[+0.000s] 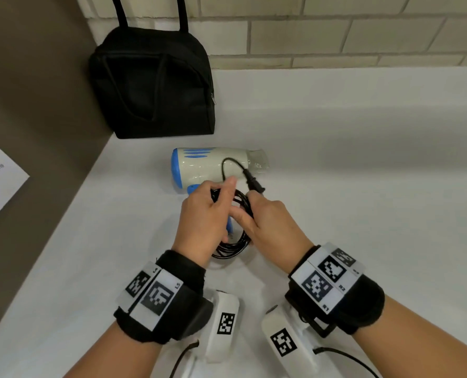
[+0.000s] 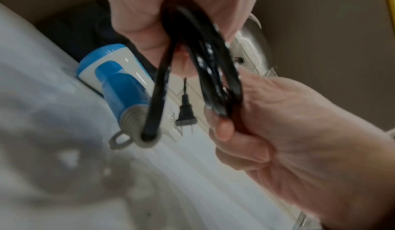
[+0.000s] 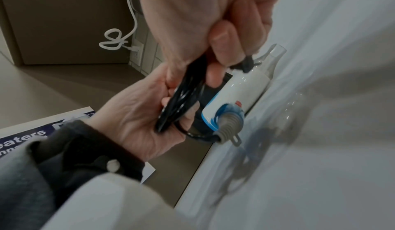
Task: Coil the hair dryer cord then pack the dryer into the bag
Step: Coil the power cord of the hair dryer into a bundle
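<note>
The glossy white-and-blue plastic hair dryer (image 1: 210,166) lies on its side on the smooth white counter (image 1: 349,165), long axis left to right, clear nozzle pointing right, blue handle toward the person and mostly hidden by the hands. The left hand (image 1: 203,218) and right hand (image 1: 270,223) each curl around the coiled black rubbery cord (image 1: 236,241); its 2-pin plug (image 1: 254,184) sticks out above. The soft black fabric bag (image 1: 153,83) stands behind, handles cut off.
</note>
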`<state>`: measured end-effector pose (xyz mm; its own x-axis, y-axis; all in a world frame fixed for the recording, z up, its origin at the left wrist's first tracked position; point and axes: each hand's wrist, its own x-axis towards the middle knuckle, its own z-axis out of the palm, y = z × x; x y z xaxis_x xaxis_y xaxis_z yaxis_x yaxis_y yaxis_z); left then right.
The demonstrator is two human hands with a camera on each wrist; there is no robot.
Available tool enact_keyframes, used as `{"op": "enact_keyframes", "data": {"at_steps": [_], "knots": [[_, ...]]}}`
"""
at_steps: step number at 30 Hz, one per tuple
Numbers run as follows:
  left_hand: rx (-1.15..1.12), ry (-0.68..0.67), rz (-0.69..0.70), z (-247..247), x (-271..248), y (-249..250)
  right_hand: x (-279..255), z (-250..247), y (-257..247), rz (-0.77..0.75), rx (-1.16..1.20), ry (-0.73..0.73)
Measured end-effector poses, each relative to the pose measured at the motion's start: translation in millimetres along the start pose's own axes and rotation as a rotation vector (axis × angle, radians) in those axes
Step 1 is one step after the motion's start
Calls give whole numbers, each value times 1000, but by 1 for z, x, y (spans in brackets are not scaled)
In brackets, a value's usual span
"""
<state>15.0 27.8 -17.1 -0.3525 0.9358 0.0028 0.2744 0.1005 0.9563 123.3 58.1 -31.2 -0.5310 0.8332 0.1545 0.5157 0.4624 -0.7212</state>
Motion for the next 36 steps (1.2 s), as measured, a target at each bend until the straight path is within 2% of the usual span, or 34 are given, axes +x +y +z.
{"op": "enact_keyframes", "data": {"at_steps": [2,5,8,14,21,23,25,30,33,36], "knots": [[-221,-39,-107,-1,1,-1,1,-2,0,-12,0,11],[-618,-159,-212,-5,0,3,1,-3,5,-63,124,56],[-745,-227,-243,-5,0,5,1,-2,9,-42,255,100],[-703,-238,-225,-3,1,2,-1,-1,5,73,510,13],[-854,-330,-285,-3,1,9,1,9,8,51,594,167],[-774,-293,-263,-1,1,6,1,11,9,84,590,190],[-616,-205,-181,4,0,4,1,10,10,103,572,232],[-346,7,-10,12,-7,3,-2,9,5,45,513,311],[-358,20,5,11,-11,5,-6,11,4,13,512,303],[-523,-23,-41,10,-12,7,-6,10,5,-3,513,319]]}}
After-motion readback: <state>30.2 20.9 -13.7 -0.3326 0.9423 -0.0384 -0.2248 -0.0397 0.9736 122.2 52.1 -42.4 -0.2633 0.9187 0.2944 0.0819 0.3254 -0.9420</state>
